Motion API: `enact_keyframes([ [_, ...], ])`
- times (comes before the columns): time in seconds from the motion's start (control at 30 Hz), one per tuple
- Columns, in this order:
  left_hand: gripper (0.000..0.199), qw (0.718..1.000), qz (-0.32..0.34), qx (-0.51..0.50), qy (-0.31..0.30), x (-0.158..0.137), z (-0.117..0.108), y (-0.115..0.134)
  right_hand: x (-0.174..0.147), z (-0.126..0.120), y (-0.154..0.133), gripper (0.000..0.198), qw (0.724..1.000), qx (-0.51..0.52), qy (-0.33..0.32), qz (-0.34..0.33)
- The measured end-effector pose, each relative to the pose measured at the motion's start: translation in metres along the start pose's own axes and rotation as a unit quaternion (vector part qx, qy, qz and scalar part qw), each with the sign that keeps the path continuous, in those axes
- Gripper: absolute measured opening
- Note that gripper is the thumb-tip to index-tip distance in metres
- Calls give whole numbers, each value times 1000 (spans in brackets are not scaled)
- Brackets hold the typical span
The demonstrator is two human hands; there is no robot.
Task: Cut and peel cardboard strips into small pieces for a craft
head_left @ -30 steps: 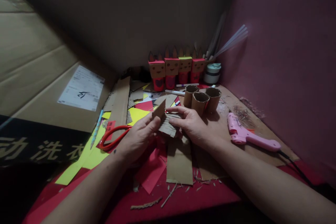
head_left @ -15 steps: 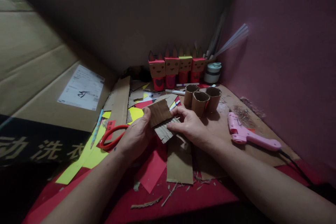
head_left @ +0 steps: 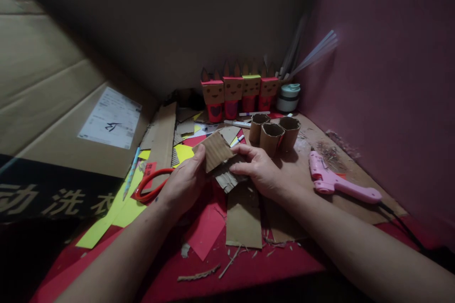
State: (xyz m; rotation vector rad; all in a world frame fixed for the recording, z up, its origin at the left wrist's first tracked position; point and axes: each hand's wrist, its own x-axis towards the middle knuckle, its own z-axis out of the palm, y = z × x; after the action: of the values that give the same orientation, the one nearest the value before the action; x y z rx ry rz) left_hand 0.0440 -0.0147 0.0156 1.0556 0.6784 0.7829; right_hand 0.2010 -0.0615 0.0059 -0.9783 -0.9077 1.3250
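Note:
Between my hands is a small brown piece of cardboard [head_left: 216, 152], tilted, with ridges across its face. My left hand [head_left: 186, 177] is closed on its left side, the thumb lying on top. My right hand [head_left: 258, 168] pinches at its right corner, where a greyish, rough torn layer of cardboard [head_left: 226, 179] hangs below. Whether that layer is still joined to the piece I cannot tell. Under my hands lie a cardboard strip [head_left: 243, 227] and a sheet of red paper [head_left: 206, 232]. Red-handled scissors [head_left: 152, 187] lie beside my left wrist, partly hidden by it.
Three cardboard tubes [head_left: 272, 138] stand beyond my right hand. A pink glue gun [head_left: 341, 182] lies at the right, its cord trailing off. Several cardboard figures with faces [head_left: 232, 90] line the back, beside a pale jar [head_left: 288, 98]. A large carton [head_left: 64, 104] borders the left.
The brown cardboard piece has turned a little in my hands, and its ridged face shows more. The torn layer below has shifted slightly to the right with my right fingers.

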Motion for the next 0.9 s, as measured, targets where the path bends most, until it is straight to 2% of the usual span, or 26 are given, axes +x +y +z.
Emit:
enact_keyframes([
  [0.07, 46, 1000, 14, 26, 3, -1, 0, 2, 0, 0, 1, 32, 1000, 0, 2, -5],
  [0.23, 57, 990, 96, 85, 61, -4, -2, 10, 1, 0, 3, 34, 1000, 27, 1, -7],
  [0.33, 44, 975, 149, 155, 60, -4, -9, 11, 3, -1, 4, 38, 998, 59, 3, -10],
  [0.4, 43, 950, 179, 248, 65, -3, -12, 10, 3, -1, 4, 40, 997, 71, 5, -19],
  [0.5, 49, 891, 238, 381, 63, -1, -15, 7, 3, -1, 3, 42, 999, 43, 1, -34],
  [0.57, 50, 860, 267, 430, 57, 0, -15, 7, 2, 0, 3, 42, 999, 7, -13, -44],
  [0.6, 51, 857, 265, 439, 53, 0, -14, 8, 2, 0, 3, 43, 999, -8, -20, -48],
  [0.77, 53, 920, 159, 354, 48, -2, -13, 14, 1, 1, 5, 47, 997, -36, -30, -54],
  [0.9, 45, 940, 145, 300, 75, -1, -9, 14, 0, -1, 4, 40, 999, -10, -40, -11],
])
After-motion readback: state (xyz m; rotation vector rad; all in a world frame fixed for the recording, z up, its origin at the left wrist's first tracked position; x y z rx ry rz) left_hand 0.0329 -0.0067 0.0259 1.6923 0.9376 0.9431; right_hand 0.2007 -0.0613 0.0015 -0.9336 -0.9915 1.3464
